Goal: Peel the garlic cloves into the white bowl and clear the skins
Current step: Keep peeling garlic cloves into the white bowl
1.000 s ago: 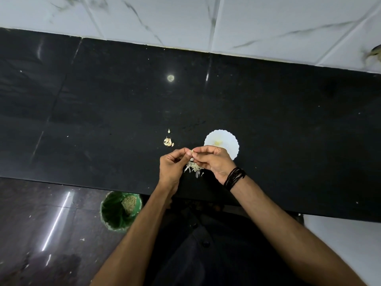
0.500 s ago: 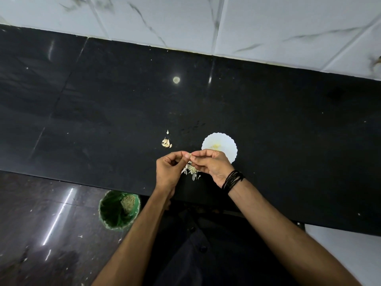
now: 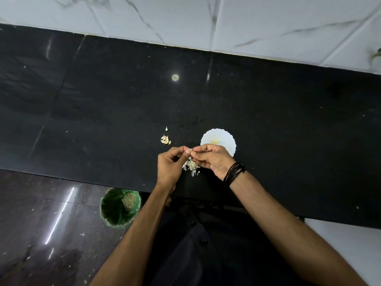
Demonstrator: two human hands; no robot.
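Head view: black worktop (image 3: 268, 120); white bowl (image 3: 224, 139) near its front edge. Just before the bowl, left hand (image 3: 171, 164) and right hand (image 3: 212, 159) pinch one garlic clove (image 3: 191, 153) above the skins (image 3: 191, 167); unpeeled cloves (image 3: 165, 139) lie beside.

Unpeeled cloves (image 3: 165, 139) left of scalloped white bowl (image 3: 226, 139); skins (image 3: 191, 166) heaped nearer.

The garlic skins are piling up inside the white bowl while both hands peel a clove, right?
Not quite. The head view shows the skins piling on the black counter under the hands, beside the white bowl. The left hand and right hand do pinch a clove.
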